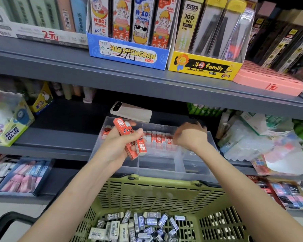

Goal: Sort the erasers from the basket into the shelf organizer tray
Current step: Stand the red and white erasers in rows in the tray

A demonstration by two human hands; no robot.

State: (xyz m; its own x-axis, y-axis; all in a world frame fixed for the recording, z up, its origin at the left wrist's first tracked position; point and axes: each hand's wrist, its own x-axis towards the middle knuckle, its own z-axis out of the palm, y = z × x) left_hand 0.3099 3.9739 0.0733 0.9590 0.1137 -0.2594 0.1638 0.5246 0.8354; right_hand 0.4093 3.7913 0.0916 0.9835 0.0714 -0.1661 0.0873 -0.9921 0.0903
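A person stands at a shop shelf [59, 137], seen from above, both bare arms reaching forward.

The left hand [117, 147] is curled round a bunch of red erasers [136, 145], thumb across their front. One of them sticks up and away past the fingertips, and the others point down towards the viewer. The hand and its bunch hang above the left part of a clear tray [164, 170] that sits on the shelf, split by dividers into compartments.

The right hand [189, 135] is to the right of the left one and apart from it, bent down into the far side of the tray. It is blurred, so I cannot tell whether its fingers pinch anything. Just to its left, a row [157, 139] of more red-sleeved erasers stands upright side by side in a far compartment, its right end at or under the hand. A few more lie in the far left compartment, partly hidden behind the left hand.

Nearest the viewer, below both forearms, is a green slotted basket [156, 194]. On its floor lies a loose heap of grey erasers [138, 226], well apart from both hands.

A phone [131, 111] lies face down at the tray's far edge.
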